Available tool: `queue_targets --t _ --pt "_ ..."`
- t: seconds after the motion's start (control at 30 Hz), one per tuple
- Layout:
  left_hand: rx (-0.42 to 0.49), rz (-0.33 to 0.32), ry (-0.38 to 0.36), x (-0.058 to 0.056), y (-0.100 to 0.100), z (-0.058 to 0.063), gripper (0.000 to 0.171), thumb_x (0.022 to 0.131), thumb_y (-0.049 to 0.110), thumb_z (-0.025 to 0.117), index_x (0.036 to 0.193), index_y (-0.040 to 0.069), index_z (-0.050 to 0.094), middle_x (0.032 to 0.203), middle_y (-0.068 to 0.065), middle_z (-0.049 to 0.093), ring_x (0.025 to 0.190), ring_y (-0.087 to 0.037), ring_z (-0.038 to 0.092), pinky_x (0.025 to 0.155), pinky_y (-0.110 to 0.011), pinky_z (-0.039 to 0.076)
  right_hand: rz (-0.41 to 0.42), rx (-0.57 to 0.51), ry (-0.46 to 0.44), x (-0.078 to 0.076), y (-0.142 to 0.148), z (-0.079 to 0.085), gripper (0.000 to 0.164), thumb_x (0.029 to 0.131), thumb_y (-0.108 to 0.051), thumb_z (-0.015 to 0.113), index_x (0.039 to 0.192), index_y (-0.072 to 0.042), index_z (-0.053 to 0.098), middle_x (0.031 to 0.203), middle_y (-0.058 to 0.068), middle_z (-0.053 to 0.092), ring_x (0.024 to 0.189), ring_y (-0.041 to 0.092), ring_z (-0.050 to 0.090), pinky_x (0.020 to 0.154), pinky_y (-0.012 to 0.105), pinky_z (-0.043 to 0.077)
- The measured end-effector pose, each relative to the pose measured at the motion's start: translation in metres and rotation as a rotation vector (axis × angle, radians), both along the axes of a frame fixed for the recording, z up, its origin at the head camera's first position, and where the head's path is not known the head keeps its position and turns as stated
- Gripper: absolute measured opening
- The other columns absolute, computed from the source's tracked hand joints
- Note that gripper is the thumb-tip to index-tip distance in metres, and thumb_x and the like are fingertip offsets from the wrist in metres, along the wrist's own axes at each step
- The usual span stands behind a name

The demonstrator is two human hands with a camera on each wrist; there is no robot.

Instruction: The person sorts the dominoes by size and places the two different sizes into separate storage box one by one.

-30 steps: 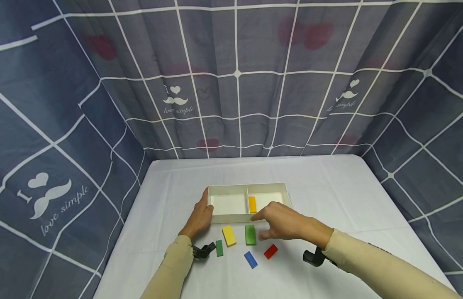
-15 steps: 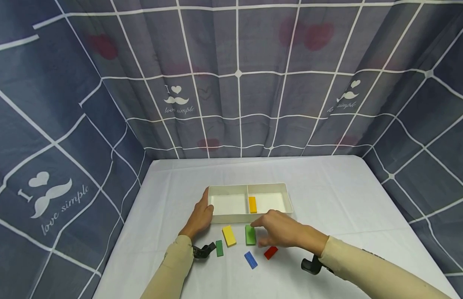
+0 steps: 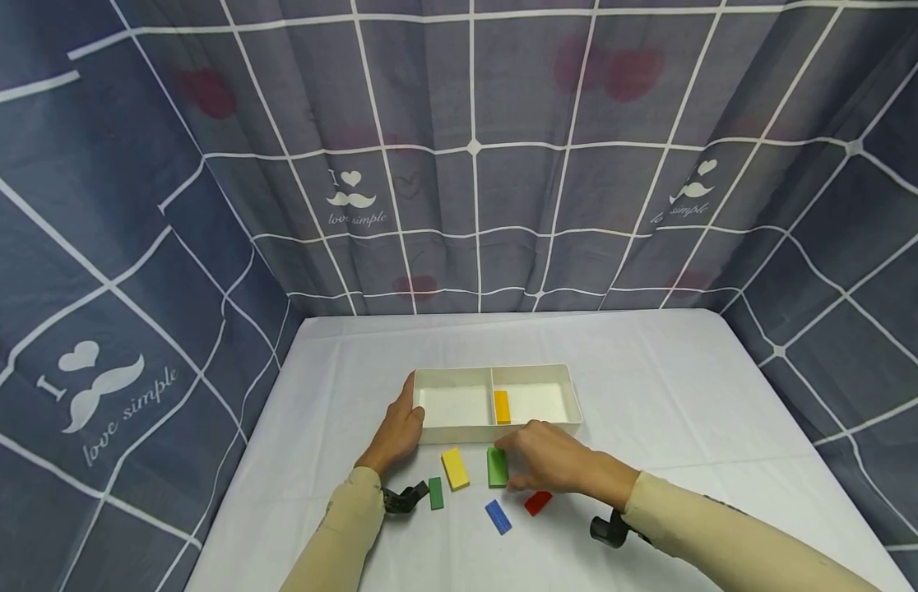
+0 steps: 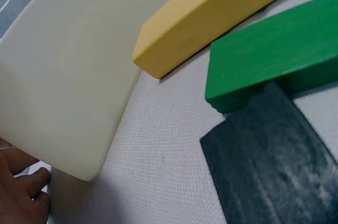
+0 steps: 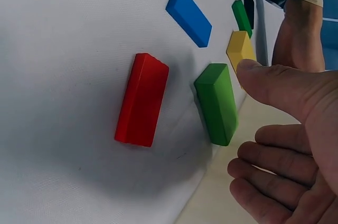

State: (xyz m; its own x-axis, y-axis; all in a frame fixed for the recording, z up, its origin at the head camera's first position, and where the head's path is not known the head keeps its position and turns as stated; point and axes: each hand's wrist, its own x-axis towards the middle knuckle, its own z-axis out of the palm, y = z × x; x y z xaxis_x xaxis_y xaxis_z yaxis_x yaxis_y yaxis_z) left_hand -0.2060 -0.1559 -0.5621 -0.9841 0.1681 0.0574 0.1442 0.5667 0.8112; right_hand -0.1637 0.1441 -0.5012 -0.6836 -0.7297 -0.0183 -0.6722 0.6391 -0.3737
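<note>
My left hand [image 3: 395, 425] holds the left end of a cream two-compartment box [image 3: 459, 432]; its curled fingers show at the box's corner in the left wrist view. My right hand [image 3: 550, 455] hovers beside a light green block [image 3: 497, 468] in front of the box. In the right wrist view its thumb and fingers are spread, with the light green block [image 5: 217, 105] just beyond them and nothing held. A red block [image 5: 142, 101] lies below this hand. An orange-yellow block [image 3: 502, 407] sits in the right compartment, against the divider.
On the white tablecloth [image 3: 651, 395] lie a yellow block [image 3: 455, 469], a dark green block [image 3: 436, 493] and a blue block [image 3: 498, 517]. The dark green one is close to the left wrist camera [image 3: 405, 498]. Grid-patterned curtains [image 3: 429, 107] enclose the table's back and sides.
My right hand has moved from the box's front wall down toward me, beside the light green block, and now partly covers the red block's upper edge. The left hand keeps its place.
</note>
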Motion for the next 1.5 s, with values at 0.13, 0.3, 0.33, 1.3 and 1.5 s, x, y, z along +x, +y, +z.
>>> queue_targets --t 0.13,0.3,0.33,1.3,1.5 --pt "-0.002 0.003 0.0 0.001 0.0 0.001 0.073 0.103 0.001 0.035 0.174 0.003 0.017 0.171 -0.024 0.042 0.157 -0.045 0.044 0.128 -0.066 0.034 0.011 0.0 0.005 -0.001 -0.001 -0.003 0.056 0.081 -0.03 0.099 0.127 -0.005 0.08 0.117 0.001 0.083 0.089 0.005 0.067 0.08 0.026 0.059" --pt "-0.002 0.001 -0.005 0.001 0.0 0.0 0.073 0.103 0.001 0.034 0.174 0.004 0.017 0.172 -0.023 0.042 0.157 -0.044 0.044 0.128 -0.066 0.034 0.008 0.006 -0.01 -0.001 -0.004 -0.008 0.053 0.08 -0.029 0.099 0.124 -0.007 0.08 0.11 -0.003 0.082 0.084 0.001 0.062 0.078 0.024 0.057" --pt "0.0 0.0 -0.008 0.001 0.0 0.0 0.073 0.104 0.002 0.034 0.174 0.005 0.017 0.172 -0.023 0.042 0.158 -0.044 0.044 0.128 -0.066 0.034 0.004 0.011 -0.015 -0.001 -0.004 -0.009 0.053 0.081 -0.029 0.099 0.124 -0.007 0.08 0.109 -0.003 0.081 0.084 0.001 0.061 0.078 0.024 0.057" --pt "-0.002 -0.005 0.011 0.0 -0.001 0.002 0.074 0.102 0.002 0.035 0.174 0.006 0.018 0.169 -0.023 0.046 0.155 -0.044 0.047 0.126 -0.066 0.037 0.031 0.04 0.082 -0.004 -0.016 -0.022 0.036 0.078 -0.022 0.1 0.105 -0.012 0.079 0.084 -0.008 0.071 0.071 0.0 0.053 0.068 0.02 0.052" --pt "0.0 -0.001 0.008 0.001 -0.001 0.002 0.074 0.102 0.002 0.035 0.174 0.006 0.018 0.169 -0.023 0.046 0.154 -0.043 0.047 0.125 -0.065 0.037 0.026 0.032 0.045 -0.005 -0.015 -0.021 0.033 0.08 -0.021 0.099 0.106 -0.012 0.079 0.083 -0.008 0.07 0.07 0.002 0.053 0.067 0.019 0.05"
